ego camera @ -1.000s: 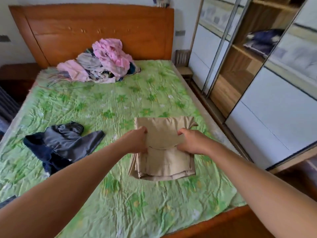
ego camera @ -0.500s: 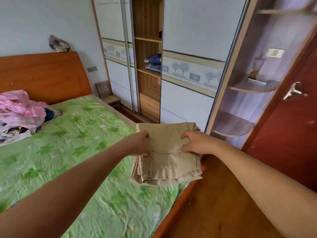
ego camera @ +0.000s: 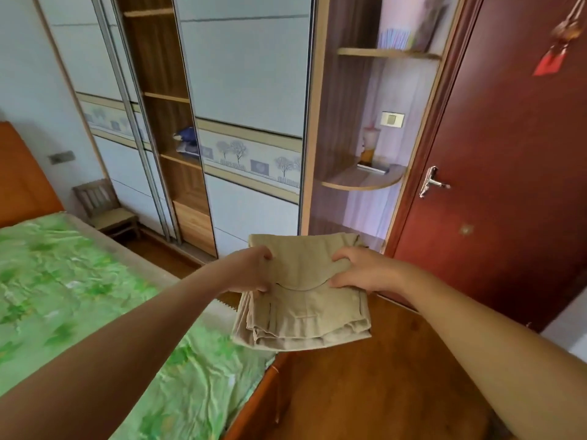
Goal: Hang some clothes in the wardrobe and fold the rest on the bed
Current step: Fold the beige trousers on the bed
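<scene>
Folded beige trousers (ego camera: 305, 300) in 2 hands

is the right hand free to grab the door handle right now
Probably not: the right hand and the left hand both grip the folded beige trousers, though nothing stands before the door handle.

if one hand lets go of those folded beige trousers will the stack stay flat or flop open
Probably flops: the folded beige trousers already sag below the left hand and right hand, with layered edges loose at the bottom. Cloth looks soft, likely light, so one hand could carry it bunched.
</scene>
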